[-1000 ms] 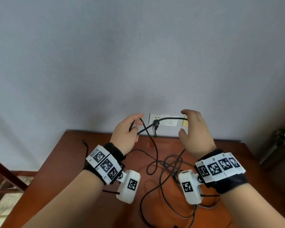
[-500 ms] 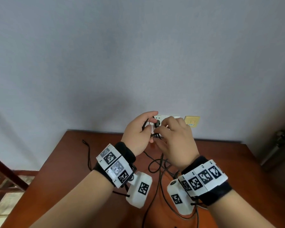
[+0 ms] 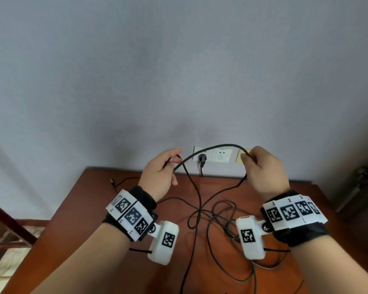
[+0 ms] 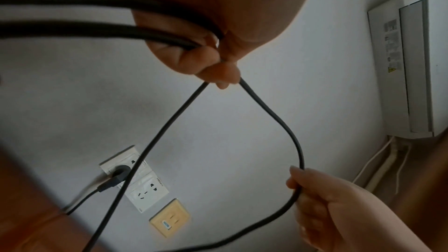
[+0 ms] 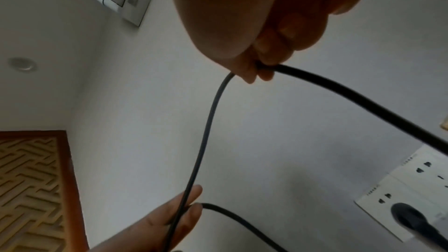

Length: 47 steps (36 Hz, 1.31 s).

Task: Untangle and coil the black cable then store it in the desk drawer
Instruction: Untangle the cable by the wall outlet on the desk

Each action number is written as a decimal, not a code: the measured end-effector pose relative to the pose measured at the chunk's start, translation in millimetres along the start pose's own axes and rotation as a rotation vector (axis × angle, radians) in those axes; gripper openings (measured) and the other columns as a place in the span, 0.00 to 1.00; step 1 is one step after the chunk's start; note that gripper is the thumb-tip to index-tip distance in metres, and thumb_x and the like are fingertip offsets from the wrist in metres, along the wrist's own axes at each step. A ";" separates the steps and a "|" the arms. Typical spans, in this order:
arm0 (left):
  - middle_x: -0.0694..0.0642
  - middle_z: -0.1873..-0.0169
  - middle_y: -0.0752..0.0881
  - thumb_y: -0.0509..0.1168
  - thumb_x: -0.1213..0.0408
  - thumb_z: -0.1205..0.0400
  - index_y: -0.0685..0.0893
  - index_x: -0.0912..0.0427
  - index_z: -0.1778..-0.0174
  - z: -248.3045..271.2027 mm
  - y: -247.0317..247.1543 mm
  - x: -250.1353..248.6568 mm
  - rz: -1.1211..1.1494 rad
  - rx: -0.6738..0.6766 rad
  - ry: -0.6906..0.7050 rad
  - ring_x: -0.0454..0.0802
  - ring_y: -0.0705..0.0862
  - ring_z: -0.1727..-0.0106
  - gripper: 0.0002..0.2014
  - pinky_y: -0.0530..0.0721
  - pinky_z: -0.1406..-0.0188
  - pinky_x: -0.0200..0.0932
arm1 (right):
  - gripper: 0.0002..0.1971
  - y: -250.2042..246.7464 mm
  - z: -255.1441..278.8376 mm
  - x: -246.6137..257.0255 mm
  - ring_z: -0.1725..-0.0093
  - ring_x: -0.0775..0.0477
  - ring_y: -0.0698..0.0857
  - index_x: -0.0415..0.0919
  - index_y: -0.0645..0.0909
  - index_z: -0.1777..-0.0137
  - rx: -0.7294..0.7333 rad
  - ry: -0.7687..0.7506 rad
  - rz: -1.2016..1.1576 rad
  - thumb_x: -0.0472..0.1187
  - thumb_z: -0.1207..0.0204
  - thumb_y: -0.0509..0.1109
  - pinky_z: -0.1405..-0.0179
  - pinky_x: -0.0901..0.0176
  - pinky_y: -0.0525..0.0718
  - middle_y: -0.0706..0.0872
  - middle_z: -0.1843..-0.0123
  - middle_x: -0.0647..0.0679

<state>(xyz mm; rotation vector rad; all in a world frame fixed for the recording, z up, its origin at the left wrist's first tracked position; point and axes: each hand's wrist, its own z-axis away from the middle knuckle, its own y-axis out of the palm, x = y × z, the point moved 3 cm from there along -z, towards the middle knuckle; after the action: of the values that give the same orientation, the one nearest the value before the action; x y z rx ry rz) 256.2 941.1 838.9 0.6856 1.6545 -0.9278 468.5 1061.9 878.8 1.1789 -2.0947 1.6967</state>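
The black cable [image 3: 221,146] arches between my two raised hands in front of the wall. My left hand [image 3: 170,164] grips it with curled fingers, and in the left wrist view [image 4: 213,58] several strands pass through that fist. My right hand [image 3: 248,157] pinches the cable between thumb and fingers, which the right wrist view [image 5: 257,72] also shows. From both hands the cable drops to a loose tangle [image 3: 200,211] on the brown wooden desk [image 3: 98,219]. No drawer is in view.
White wall sockets [image 3: 220,155] and a yellow one [image 3: 241,158] sit just above the desk's back edge; a black plug [image 3: 202,159] is in the left socket. A thin lead's end [image 3: 113,181] lies back left. A wooden frame [image 3: 0,219] stands left of the desk.
Half a second ago both hands were together by the socket; they have since spread apart, drawing a span of cable out between them.
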 end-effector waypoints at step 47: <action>0.41 0.44 0.84 0.51 0.75 0.15 0.82 0.41 0.37 -7.2 13.8 24.3 -0.032 0.055 0.017 0.43 0.87 0.57 0.25 0.79 0.54 0.29 | 0.12 -9.0 -1.5 14.6 0.77 0.48 0.71 0.39 0.68 0.65 -0.008 0.103 -0.576 0.34 0.19 0.60 0.75 0.56 0.69 0.76 0.78 0.46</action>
<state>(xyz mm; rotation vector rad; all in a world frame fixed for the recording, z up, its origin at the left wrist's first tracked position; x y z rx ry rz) 257.2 954.1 813.2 0.7073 1.6642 -0.9961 464.5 1056.5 894.6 1.4714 -1.4960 1.4326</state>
